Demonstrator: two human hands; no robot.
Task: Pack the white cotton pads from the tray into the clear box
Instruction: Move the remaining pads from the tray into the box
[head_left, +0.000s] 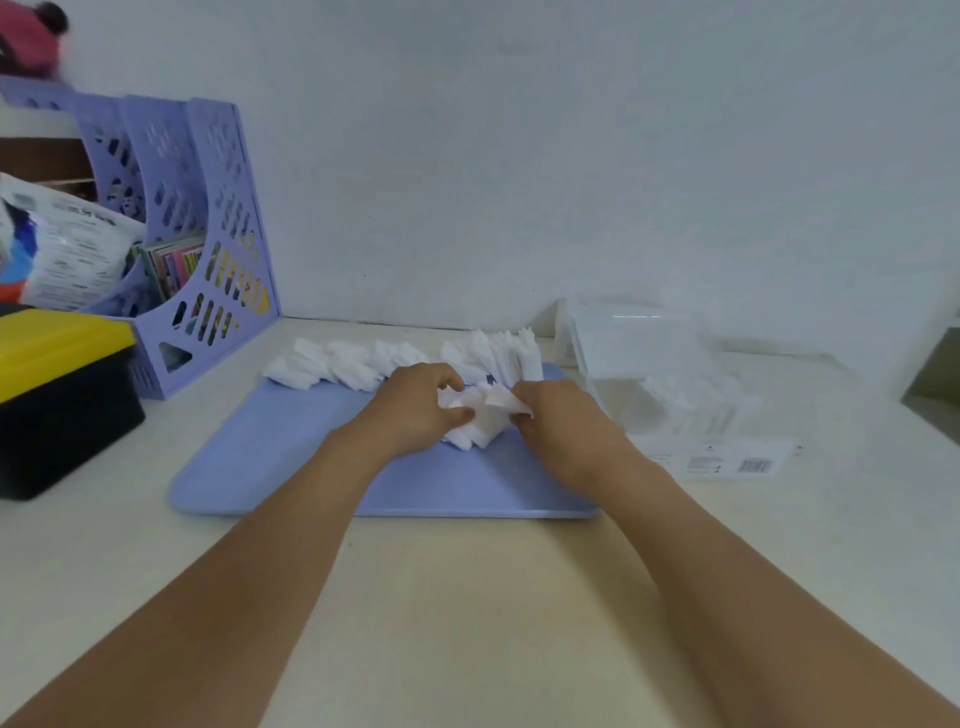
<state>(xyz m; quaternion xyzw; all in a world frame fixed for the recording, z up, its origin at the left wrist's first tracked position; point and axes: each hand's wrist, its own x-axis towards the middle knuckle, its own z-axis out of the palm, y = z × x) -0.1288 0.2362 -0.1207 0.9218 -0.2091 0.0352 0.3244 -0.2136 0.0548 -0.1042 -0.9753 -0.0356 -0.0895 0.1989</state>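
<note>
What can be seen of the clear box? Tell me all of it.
The clear box stands on the pale tabletop, right of the blue tray and near the wall. It looks like transparent, colourless plastic, with its lid raised at the back. White cotton pads already sit inside. A white label with a barcode lies at its front. Neither hand touches it.

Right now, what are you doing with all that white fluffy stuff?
A person is gathering a small bunch of cotton pads on the blue tray. The left hand and the right hand both pinch that bunch. More pads sit in a row along the tray's far edge. The clear box stands to the right with some pads already inside.
</note>
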